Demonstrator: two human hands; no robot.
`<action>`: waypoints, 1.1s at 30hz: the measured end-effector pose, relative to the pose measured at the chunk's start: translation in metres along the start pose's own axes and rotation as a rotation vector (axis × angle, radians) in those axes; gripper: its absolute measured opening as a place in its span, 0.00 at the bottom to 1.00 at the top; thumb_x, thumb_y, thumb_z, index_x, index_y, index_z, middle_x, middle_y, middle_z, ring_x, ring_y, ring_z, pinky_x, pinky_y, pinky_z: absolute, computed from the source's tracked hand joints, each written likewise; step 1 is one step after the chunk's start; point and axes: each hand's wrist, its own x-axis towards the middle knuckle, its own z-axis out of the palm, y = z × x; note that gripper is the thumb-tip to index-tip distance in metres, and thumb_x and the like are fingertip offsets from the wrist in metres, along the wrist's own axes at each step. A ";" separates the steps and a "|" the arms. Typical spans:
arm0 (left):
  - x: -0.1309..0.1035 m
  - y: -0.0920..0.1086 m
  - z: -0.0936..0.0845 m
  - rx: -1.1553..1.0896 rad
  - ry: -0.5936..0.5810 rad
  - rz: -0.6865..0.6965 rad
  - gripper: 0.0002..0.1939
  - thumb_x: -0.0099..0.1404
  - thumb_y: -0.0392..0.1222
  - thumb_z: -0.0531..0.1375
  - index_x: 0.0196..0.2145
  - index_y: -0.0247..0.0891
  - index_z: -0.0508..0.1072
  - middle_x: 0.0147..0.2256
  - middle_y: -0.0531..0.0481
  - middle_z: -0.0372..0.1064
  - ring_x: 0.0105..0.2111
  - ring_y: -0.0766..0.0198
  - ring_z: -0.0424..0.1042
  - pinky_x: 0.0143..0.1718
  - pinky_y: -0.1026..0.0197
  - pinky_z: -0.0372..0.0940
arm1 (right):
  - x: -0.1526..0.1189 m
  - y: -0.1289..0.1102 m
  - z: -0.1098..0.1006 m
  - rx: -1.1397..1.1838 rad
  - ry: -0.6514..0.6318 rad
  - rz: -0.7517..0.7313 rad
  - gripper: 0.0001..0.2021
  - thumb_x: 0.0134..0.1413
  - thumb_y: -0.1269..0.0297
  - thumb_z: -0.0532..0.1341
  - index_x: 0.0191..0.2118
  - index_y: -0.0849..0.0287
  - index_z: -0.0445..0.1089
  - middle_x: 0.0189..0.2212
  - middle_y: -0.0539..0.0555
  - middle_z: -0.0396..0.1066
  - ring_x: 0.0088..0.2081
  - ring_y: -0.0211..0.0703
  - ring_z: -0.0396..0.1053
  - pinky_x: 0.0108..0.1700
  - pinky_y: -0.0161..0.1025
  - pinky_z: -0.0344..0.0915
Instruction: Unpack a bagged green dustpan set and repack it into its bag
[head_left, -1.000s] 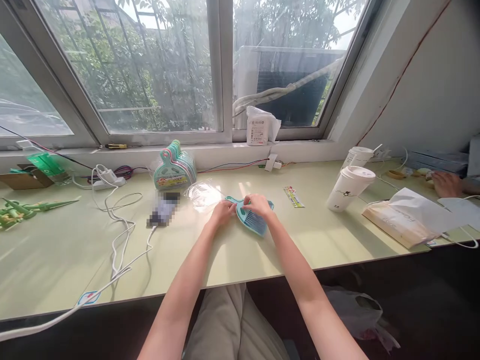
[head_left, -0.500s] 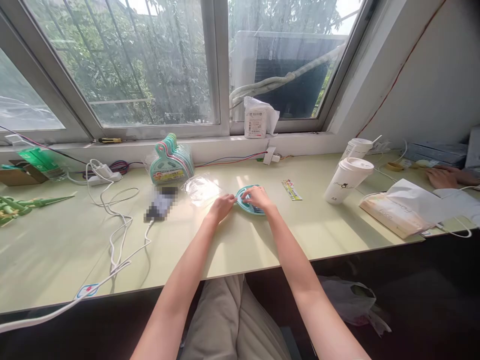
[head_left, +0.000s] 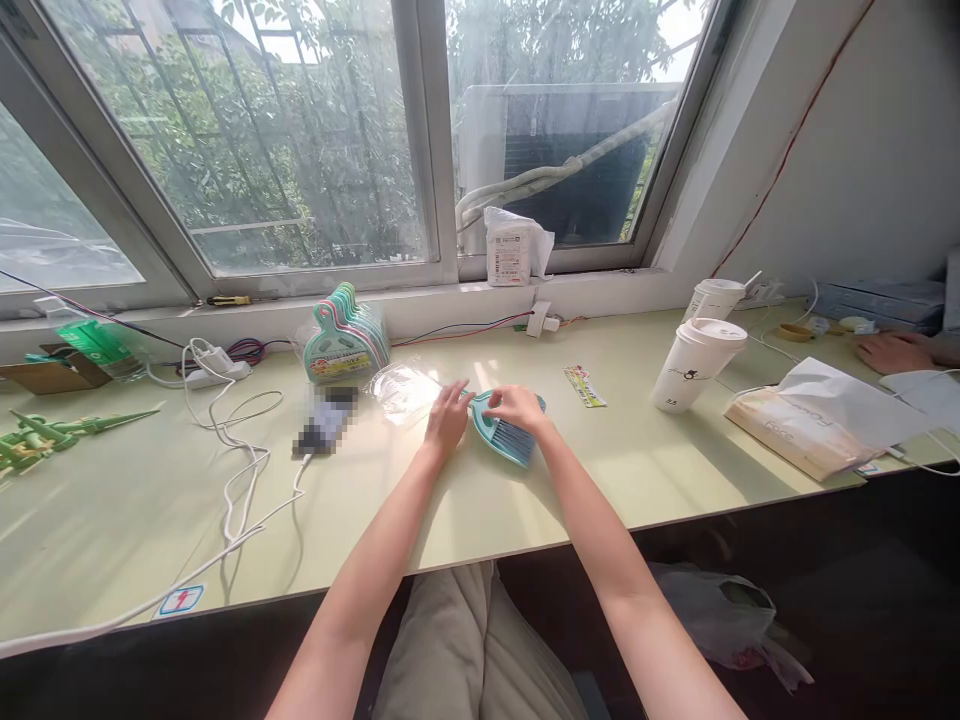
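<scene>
The right hand [head_left: 516, 408] lies curled over the top of a small teal brush and dustpan set [head_left: 504, 436] on the pale green tabletop [head_left: 480, 500], its fingers bent around the upper edge, gripping it; the left hand [head_left: 448, 418] rests just beside the set's left edge, fingers loosely spread and flat, fingertips touching the rim, holding nothing; a clear plastic wrapper [head_left: 405, 390] lies just left of the left hand; a stack of packaged sets [head_left: 346, 346] stands beyond it near the window; two paper cups [head_left: 697, 362] stand well right of the right hand; another person's hand [head_left: 894, 352] rests far right.
</scene>
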 end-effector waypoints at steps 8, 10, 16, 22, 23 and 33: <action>0.007 0.026 0.014 -1.042 -0.158 -0.458 0.27 0.63 0.52 0.58 0.57 0.37 0.64 0.52 0.39 0.69 0.52 0.47 0.68 0.49 0.50 0.67 | 0.005 -0.013 0.002 0.311 0.308 0.198 0.14 0.61 0.53 0.54 0.44 0.54 0.71 0.46 0.54 0.74 0.43 0.43 0.70 0.47 0.37 0.62; 0.006 0.023 0.014 -1.126 -0.140 -0.503 0.29 0.59 0.52 0.61 0.55 0.37 0.65 0.51 0.40 0.69 0.50 0.48 0.69 0.45 0.51 0.68 | 0.007 0.001 -0.003 0.310 0.369 0.170 0.16 0.63 0.56 0.50 0.45 0.55 0.71 0.48 0.56 0.72 0.46 0.44 0.68 0.49 0.38 0.62; 0.009 -0.011 0.004 -1.213 0.108 -0.739 0.26 0.58 0.50 0.63 0.52 0.39 0.65 0.51 0.40 0.69 0.49 0.50 0.69 0.41 0.55 0.69 | 0.009 0.082 -0.006 -0.070 0.565 0.551 0.26 0.58 0.74 0.48 0.63 0.67 0.57 0.67 0.70 0.45 0.69 0.57 0.37 0.64 0.61 0.42; 0.013 -0.044 0.000 -1.302 0.312 -0.834 0.27 0.55 0.47 0.67 0.51 0.39 0.66 0.47 0.41 0.70 0.46 0.52 0.71 0.42 0.53 0.70 | 0.017 0.084 0.015 0.042 0.163 0.299 0.31 0.51 0.84 0.45 0.56 0.57 0.67 0.63 0.58 0.59 0.66 0.46 0.52 0.66 0.60 0.37; 0.013 -0.048 0.000 -1.305 0.334 -0.836 0.27 0.55 0.47 0.67 0.51 0.39 0.67 0.47 0.41 0.71 0.46 0.52 0.71 0.42 0.53 0.70 | 0.018 0.073 0.019 0.064 0.144 0.184 0.29 0.50 0.84 0.45 0.52 0.56 0.70 0.60 0.56 0.64 0.65 0.44 0.54 0.67 0.58 0.36; 0.007 -0.062 -0.005 -1.339 0.447 -0.883 0.29 0.55 0.47 0.67 0.53 0.40 0.66 0.47 0.40 0.70 0.47 0.47 0.71 0.42 0.50 0.69 | 0.009 0.015 0.044 -0.034 -0.036 0.025 0.24 0.67 0.61 0.47 0.65 0.59 0.55 0.69 0.58 0.46 0.70 0.52 0.41 0.67 0.56 0.40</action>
